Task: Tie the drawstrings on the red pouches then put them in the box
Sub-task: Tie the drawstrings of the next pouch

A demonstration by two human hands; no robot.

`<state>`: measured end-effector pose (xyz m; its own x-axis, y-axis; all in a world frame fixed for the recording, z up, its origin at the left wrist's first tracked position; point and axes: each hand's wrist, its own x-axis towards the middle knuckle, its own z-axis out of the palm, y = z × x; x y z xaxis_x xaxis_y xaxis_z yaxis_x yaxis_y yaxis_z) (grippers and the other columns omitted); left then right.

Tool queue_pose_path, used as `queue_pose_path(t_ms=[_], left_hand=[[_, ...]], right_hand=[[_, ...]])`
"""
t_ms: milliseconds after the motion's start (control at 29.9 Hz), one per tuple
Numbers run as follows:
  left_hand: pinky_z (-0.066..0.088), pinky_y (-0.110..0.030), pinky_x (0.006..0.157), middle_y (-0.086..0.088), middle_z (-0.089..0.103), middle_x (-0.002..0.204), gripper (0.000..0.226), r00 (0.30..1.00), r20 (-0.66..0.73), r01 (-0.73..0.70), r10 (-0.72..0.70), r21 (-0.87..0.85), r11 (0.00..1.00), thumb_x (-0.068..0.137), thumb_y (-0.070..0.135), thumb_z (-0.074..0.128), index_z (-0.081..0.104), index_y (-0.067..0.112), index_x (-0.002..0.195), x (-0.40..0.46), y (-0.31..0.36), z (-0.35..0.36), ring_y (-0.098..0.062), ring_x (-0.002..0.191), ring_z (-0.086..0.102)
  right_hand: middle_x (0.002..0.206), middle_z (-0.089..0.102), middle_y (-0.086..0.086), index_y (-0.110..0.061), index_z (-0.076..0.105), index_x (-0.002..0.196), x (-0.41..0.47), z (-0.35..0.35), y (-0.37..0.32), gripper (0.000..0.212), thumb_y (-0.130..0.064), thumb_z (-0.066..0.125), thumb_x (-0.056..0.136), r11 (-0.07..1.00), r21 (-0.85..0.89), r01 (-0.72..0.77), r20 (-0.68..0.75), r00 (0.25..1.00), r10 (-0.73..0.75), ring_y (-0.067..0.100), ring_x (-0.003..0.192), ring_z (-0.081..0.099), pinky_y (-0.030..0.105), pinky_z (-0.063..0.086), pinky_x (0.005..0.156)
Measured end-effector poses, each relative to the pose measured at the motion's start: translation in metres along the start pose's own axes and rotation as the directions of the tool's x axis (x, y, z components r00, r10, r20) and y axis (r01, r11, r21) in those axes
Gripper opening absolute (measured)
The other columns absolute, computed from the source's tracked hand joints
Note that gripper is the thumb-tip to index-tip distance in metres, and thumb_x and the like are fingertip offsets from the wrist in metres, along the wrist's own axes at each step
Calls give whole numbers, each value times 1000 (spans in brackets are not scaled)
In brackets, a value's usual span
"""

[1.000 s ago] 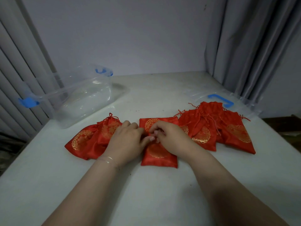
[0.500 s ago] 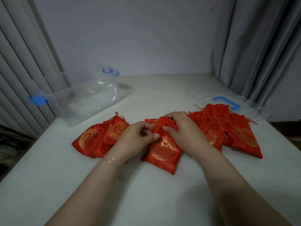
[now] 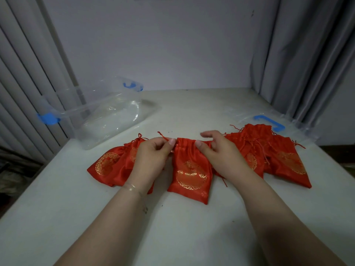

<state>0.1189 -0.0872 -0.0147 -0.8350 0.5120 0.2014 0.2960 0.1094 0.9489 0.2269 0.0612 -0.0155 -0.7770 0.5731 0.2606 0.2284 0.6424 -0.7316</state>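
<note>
The left hand (image 3: pixel 151 160) pinches a red drawstring (image 3: pixel 163 135) at the left end of the gathered mouth of the middle red pouch (image 3: pixel 191 171), thumb against curled fingers, with the cord end sticking up above the knuckles. A thin bracelet (image 3: pixel 131 188) circles the left wrist. The right hand (image 3: pixel 221 154) grips the right end of the same pouch mouth, thumb on the near face of the fabric and fingers curled over the far edge; the index finger extends loosely above. The middle pouch lies flat on the white table (image 3: pixel 182 227), mouth away from the person, its gold circular emblem facing up. Just beside it on the left lie two overlapping red pouches (image 3: pixel 111 166), partly under the left hand. On the right a pile of red pouches (image 3: pixel 278 158) lies with loose drawstrings trailing, overlapping one another and touching the right hand. At the far left of the table stands the clear plastic box (image 3: pixel 107 116) with blue latches, well apart from the pouches. Behind the right pile lies the clear lid (image 3: pixel 265 121) with a blue handle. Grey curtains (image 3: pixel 307 54) hang at the right.
</note>
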Motion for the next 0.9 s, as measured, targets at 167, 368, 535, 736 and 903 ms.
queue_pose_path(t_ms=[167,368,535,736,903], left_hand=[[48,-32,67,7,70,73,22,961,-64,-193,268,534,823,98,28,44,56,15,85,1,0,-14,-13,72,64],[46,-21,68,9,73,85,32,977,183,-106,113,-46,993,101,18,41,60,-4,89,-2,14,-19,7,73,61],[43,-14,76,-7,60,106,28,852,440,-257,285,-124,959,90,26,49,64,24,66,-19,26,-13,-3,99,55],[47,-29,93,-2,70,108,28,763,466,-373,447,-248,894,94,24,48,64,12,74,-24,29,-4,-16,110,61],[45,-15,72,11,70,82,24,830,383,-465,405,78,882,91,32,52,68,21,77,-16,19,-5,-1,81,64]], right_hand=[[57,52,-11,-21,64,73,3,-7,2,36,-56,68,73,988,141,-67,-15,997,70,3,54,47,25,38,56],[53,35,-6,-13,44,64,8,-11,3,34,-26,67,85,921,389,-30,-182,977,108,3,43,31,20,29,48],[55,37,-5,-8,46,68,11,-4,9,31,-24,62,89,964,265,-2,-260,963,73,5,48,31,20,30,49],[53,48,-5,-23,46,58,13,18,14,23,-23,66,71,924,380,-28,-52,997,52,11,55,42,28,32,54],[48,50,-8,-22,45,61,11,34,11,29,-23,64,84,980,185,-70,18,998,68,8,51,43,25,33,53]])
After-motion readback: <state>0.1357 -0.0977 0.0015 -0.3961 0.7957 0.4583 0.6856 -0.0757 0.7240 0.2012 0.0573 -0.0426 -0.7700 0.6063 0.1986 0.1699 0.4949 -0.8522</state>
